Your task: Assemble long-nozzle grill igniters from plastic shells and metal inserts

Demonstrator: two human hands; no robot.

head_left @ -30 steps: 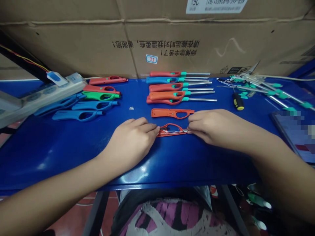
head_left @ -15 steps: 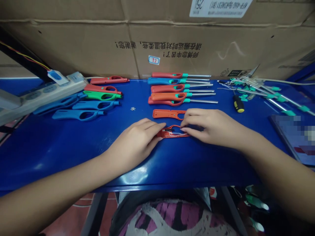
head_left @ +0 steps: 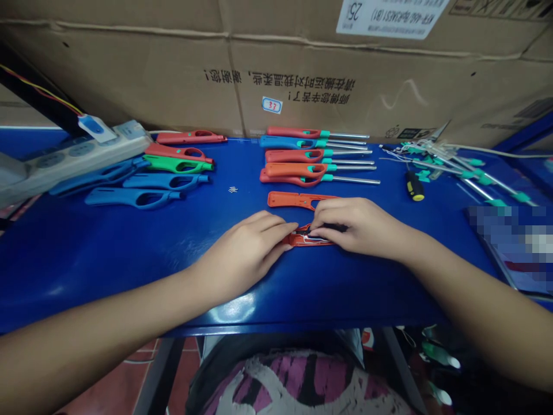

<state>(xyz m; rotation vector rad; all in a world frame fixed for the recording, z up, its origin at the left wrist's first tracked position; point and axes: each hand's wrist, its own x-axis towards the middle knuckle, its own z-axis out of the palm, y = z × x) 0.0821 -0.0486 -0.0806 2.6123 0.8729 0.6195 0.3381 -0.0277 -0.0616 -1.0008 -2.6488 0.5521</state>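
An orange lighter shell half lies open side up on the blue table, with white wires and a dark part inside. My left hand grips its left end between thumb and fingers. My right hand is closed over the middle of the shell, its fingertips pinched at the wires; what exactly they hold is too small to make out. Just behind lies another orange shell half, its right end partly hidden by my right hand. Several lighters with metal tubes, one of them blue, lie in a row farther back.
Blue, green and red handles lie at the left beside a power strip. Small screws sit left of the shells. At the right are a screwdriver and metal tubes with green parts. A cardboard box stands behind.
My right hand has moved slightly left along the shell, its fingertips now nearer the middle. The camera view has shifted a little.
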